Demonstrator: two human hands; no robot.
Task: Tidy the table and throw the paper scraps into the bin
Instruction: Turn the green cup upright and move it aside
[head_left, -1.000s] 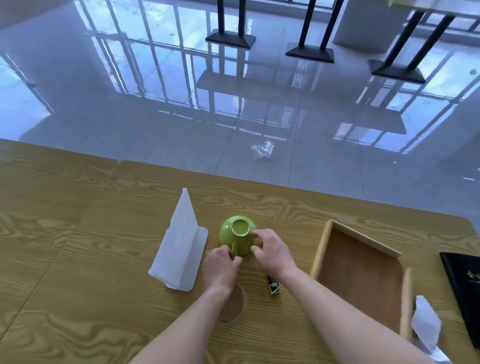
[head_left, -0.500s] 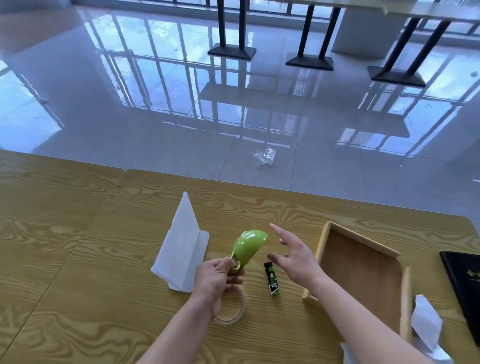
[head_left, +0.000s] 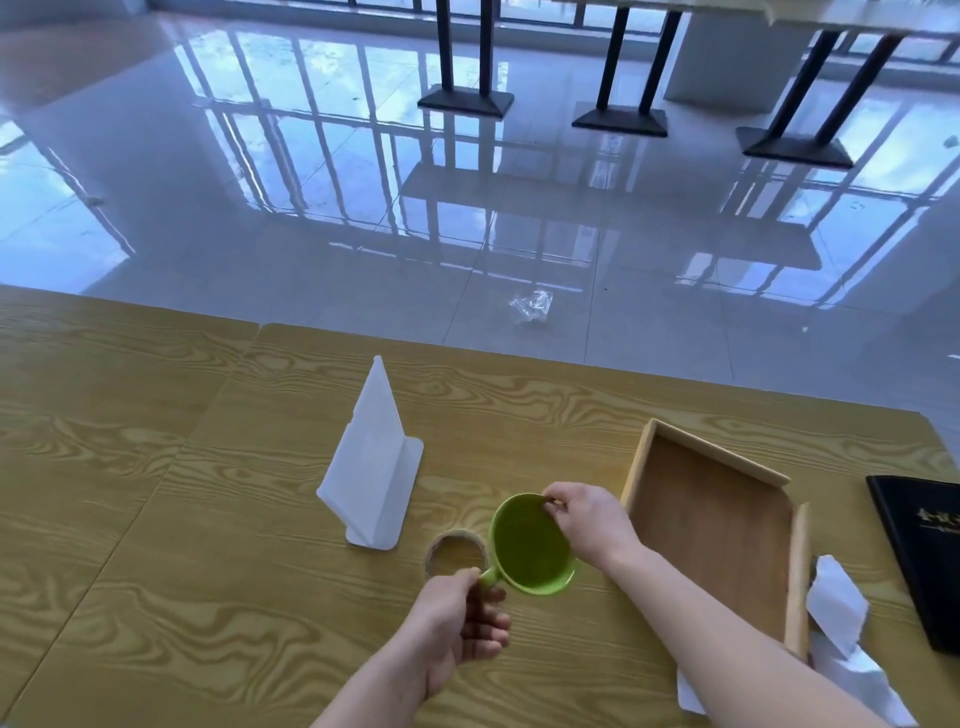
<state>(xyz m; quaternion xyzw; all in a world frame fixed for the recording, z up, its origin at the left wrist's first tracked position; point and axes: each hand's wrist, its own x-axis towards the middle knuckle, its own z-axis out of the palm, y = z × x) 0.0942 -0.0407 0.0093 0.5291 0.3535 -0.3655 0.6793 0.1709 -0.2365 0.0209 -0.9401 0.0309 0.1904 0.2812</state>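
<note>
Glossy tiled floor (head_left: 260, 208) — woodgrain table (head_left: 156, 597)

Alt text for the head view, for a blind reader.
Left hand grips a green cup by the handle, right hand pinches its rim, over a wooden table. A wooden tray and paper scraps lie to the right.

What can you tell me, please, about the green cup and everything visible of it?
The green cup is glossy light green, wide-mouthed, ceramic or plastic by its look, with a small loop handle. It is tipped so its mouth faces the camera; the inside looks empty. The left hand grips the handle; the right hand pinches the far rim. It is over the wooden table, just right of a tape ring; whether it touches the table is unclear.
</note>
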